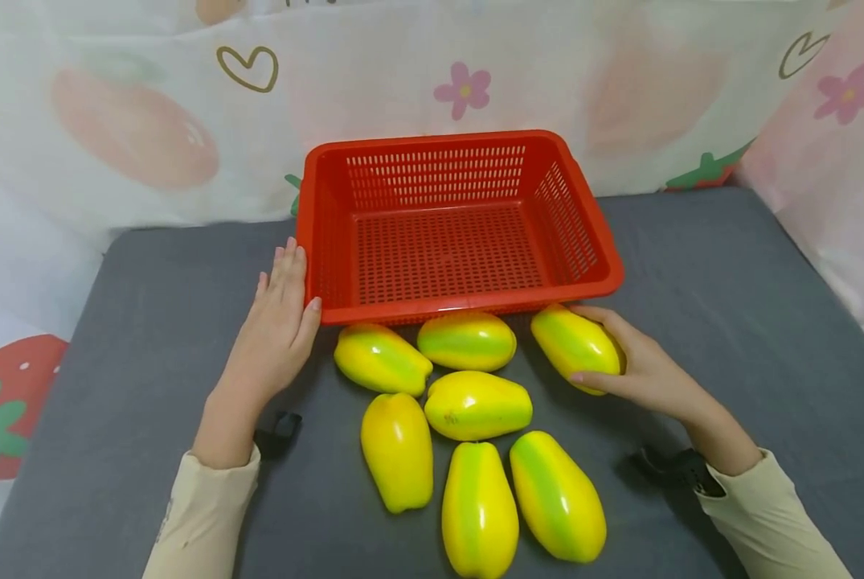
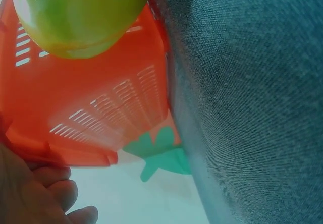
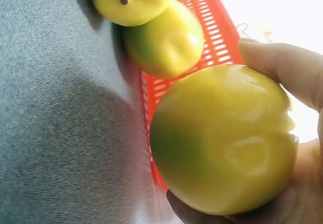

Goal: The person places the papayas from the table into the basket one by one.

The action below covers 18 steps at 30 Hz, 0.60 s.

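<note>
My right hand [image 1: 641, 362] grips a yellow-green papaya [image 1: 575, 347] at the basket's front right, thumb on its near side and fingers round the far side. In the right wrist view, this papaya [image 3: 222, 138] fills much of the frame. A red plastic basket [image 1: 460, 304] with slotted walls stands at the back of the table, its inside bare. My left hand [image 1: 276, 330] rests against the basket's left side with straight fingers, the thumb near the front corner. In the left wrist view, its fingertips [image 2: 63, 193] lie by the rim.
Several more papayas lie in front of the basket, among them one [image 1: 382, 359] close to my left hand and one [image 1: 478, 404] in the middle. Grey cloth [image 1: 750, 322] covers the table. A printed fruit-and-flower curtain [image 1: 374, 72] hangs right behind the basket.
</note>
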Tool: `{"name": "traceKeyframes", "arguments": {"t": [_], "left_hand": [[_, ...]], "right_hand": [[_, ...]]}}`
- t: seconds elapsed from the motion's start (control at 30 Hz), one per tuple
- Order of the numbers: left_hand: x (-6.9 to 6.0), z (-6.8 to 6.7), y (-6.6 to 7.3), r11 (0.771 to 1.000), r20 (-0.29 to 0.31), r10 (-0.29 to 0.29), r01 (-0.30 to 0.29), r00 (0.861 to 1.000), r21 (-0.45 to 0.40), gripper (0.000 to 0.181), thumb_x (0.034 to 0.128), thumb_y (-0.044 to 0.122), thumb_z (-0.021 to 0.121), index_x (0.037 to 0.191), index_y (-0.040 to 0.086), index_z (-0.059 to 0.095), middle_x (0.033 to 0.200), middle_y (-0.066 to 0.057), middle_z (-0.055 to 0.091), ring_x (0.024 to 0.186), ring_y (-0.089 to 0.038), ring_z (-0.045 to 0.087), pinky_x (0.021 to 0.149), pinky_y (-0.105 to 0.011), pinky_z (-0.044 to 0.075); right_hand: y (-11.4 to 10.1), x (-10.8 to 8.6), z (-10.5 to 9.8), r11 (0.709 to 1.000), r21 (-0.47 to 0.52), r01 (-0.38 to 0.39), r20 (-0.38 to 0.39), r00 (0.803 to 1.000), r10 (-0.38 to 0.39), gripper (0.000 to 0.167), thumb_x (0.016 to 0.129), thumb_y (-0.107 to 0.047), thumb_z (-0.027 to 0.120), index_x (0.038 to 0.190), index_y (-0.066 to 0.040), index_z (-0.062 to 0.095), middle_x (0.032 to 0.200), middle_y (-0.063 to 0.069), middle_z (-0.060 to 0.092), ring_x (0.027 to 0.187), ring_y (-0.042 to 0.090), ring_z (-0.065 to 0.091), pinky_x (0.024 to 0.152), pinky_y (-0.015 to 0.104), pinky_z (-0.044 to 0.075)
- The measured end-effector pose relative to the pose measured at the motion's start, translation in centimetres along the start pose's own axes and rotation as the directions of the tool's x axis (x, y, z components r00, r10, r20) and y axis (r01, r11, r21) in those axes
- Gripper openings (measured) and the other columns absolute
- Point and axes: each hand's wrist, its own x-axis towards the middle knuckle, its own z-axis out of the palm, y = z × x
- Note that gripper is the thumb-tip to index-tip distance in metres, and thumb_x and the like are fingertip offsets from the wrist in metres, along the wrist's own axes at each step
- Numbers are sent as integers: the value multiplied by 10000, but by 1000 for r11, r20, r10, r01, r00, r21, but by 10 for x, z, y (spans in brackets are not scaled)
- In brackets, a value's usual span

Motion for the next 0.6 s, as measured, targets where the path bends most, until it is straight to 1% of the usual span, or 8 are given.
{"name": "traceKeyframes", "arguments": {"t": [0.13, 0.3, 0.6], "left_hand": [[-1, 1, -1, 1000, 1, -3, 3, 1000, 3, 635, 1003, 244, 335, 1500, -1, 23, 1573, -121, 2, 1438, -262, -17, 1137, -489, 41], [0, 0, -1, 1000, 10, -4, 4, 1000, 13, 637, 1005, 242, 328, 1499, -2, 9, 1572, -124, -10, 1437, -264, -20, 1136, -490, 36], [-1, 0, 0, 1000, 16, -2, 2, 1000, 19, 629, 1009, 247, 327, 1498, -10, 26, 1571, -131, 1, 1437, -273, -10, 1135, -492, 36]], "right_hand": [[-4, -2, -1, 1000, 4, 6, 17, 1000, -6, 739, 844, -189, 713, 1456, -170, 300, 1226, 85, 487, 906, 233, 479, 713, 349, 442], [-7, -4, -1, 1000, 6, 27, 30, 999, -27, 744, 839, -172, 718, 1456, -169, 303, 1192, 74, 495, 881, 214, 489, 683, 312, 461], [-9, -6, -1, 1000, -9, 28, 32, 999, -27, 747, 834, -174, 723, 1455, -190, 309, 1207, 62, 494, 887, 197, 488, 693, 314, 454]]}}
